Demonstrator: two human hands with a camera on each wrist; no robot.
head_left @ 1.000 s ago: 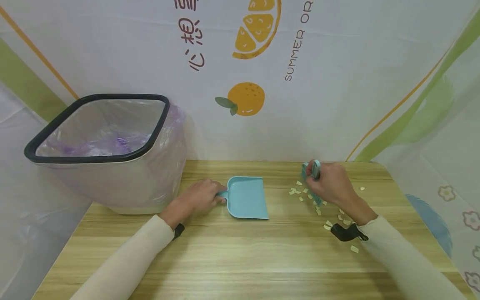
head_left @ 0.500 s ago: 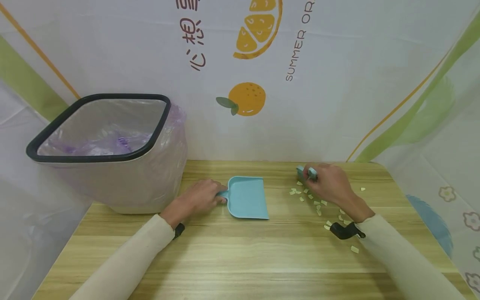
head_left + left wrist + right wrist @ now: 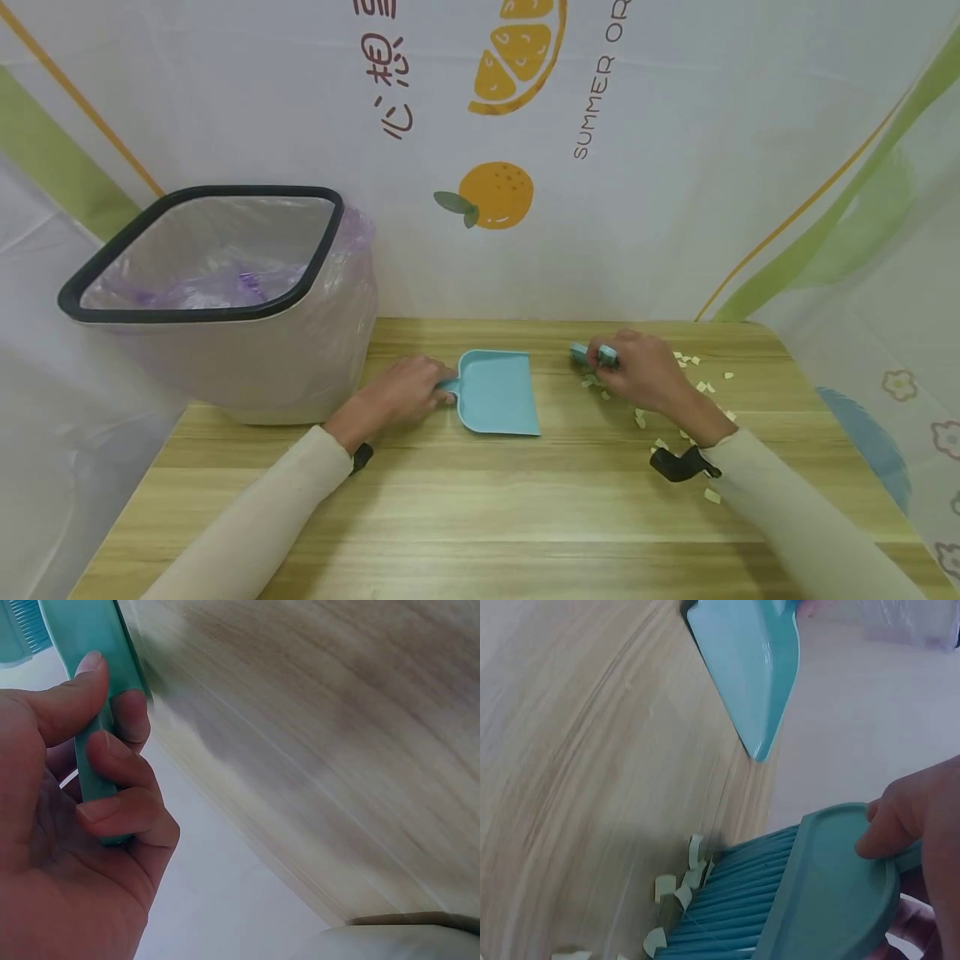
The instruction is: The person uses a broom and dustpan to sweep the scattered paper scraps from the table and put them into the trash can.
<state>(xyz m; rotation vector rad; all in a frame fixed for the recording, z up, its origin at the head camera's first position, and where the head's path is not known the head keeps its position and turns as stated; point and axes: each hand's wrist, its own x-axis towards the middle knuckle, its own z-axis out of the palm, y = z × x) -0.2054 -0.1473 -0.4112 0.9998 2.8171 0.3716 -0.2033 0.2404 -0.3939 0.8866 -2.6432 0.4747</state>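
A light-blue dustpan (image 3: 498, 392) lies flat on the wooden table, its wide edge facing right. My left hand (image 3: 408, 390) grips its short handle; in the left wrist view the fingers curl round that handle (image 3: 95, 769). To the right, my right hand (image 3: 637, 371) holds a small blue hand brush (image 3: 829, 877), thumb on its back. The bristles touch the table among small pale-yellow paper scraps (image 3: 665, 886), a short way from the dustpan's edge. More scraps (image 3: 705, 387) lie scattered around and behind the right hand and forearm.
A bin (image 3: 315, 350) with a black rim and a clear purplish liner stands at the table's left rear. Behind the wooden table (image 3: 465, 508) hangs a white sheet (image 3: 637, 233) printed with oranges and lettering.
My right hand has moved the brush left, closer to the dustpan, and some scraps now show behind the hand. My left hand and the dustpan have stayed in place.
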